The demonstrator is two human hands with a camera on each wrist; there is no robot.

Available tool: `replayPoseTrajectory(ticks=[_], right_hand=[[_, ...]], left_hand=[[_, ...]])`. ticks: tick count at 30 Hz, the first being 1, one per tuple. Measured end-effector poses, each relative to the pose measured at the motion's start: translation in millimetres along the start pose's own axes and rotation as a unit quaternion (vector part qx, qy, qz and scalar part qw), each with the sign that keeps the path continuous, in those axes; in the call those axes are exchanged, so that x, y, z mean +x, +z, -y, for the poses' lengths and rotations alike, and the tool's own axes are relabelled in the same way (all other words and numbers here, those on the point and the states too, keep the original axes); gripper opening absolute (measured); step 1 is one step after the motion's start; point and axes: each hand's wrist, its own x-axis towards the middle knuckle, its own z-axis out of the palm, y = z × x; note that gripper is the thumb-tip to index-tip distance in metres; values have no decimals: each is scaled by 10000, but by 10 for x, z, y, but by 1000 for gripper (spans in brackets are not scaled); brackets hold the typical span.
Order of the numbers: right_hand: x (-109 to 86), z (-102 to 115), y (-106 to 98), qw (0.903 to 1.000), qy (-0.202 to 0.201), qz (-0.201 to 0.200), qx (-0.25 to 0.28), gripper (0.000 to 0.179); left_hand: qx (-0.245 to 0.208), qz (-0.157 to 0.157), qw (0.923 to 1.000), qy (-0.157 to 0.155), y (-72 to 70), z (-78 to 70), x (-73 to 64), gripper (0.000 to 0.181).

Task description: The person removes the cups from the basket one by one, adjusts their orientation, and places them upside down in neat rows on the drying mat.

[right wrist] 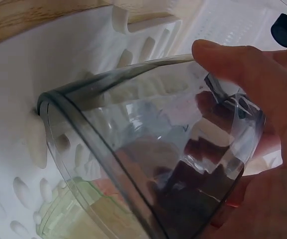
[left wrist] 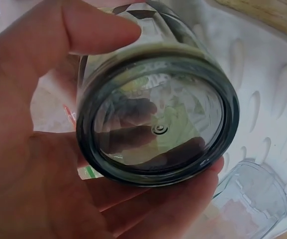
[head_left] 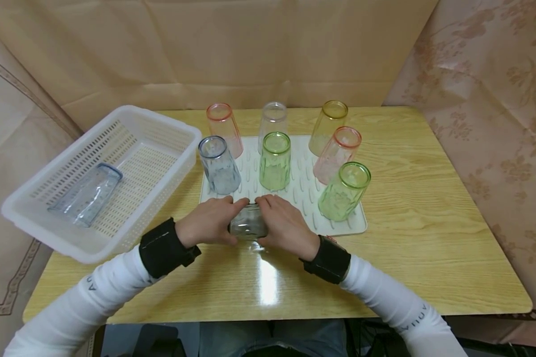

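Observation:
Both hands hold one smoky grey glass (head_left: 248, 224) at the front edge of a white ribbed mat (head_left: 350, 227). My left hand (head_left: 212, 220) is around its left side, thumb above and fingers beneath; in the left wrist view the round base of the glass (left wrist: 158, 124) faces the camera. My right hand (head_left: 290, 225) grips its right side. The right wrist view shows the glass (right wrist: 148, 139) tilted, its rim close to the mat (right wrist: 14, 114). Just behind the hands stand a blue glass (head_left: 220, 168) and a green glass (head_left: 275, 163).
More glasses stand on the mat: red (head_left: 224, 130), clear (head_left: 273, 121), yellow (head_left: 327, 129), pink (head_left: 336, 157) and another green glass (head_left: 343, 194). At left, a white slotted basket (head_left: 191, 144) contains a blue-rimmed glass (head_left: 89, 193) on its side. A curtain (head_left: 250, 49) hangs behind the table (head_left: 420, 213).

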Motion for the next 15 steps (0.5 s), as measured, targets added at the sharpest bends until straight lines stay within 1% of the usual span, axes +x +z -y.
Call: replayPoseTrajectory(ticks=[3, 7, 11, 15], right_hand=[[-2, -4, -11, 9999, 63, -48, 90, 84], [-6, -10, -25, 9998, 26, -201, 85, 83], [-10, -21, -50, 9993, -33, -368, 80, 82], [-24, -47, -84, 9988, 103, -433, 226, 83]], left_hand=[[-42, -48, 10000, 64, -22, 4, -5, 77], [-257, -90, 9996, 77, -62, 17, -30, 79], [-591, -111, 9981, -139, -90, 66, -60, 82], [-948, -155, 9946, -386, -86, 168, -81, 87]])
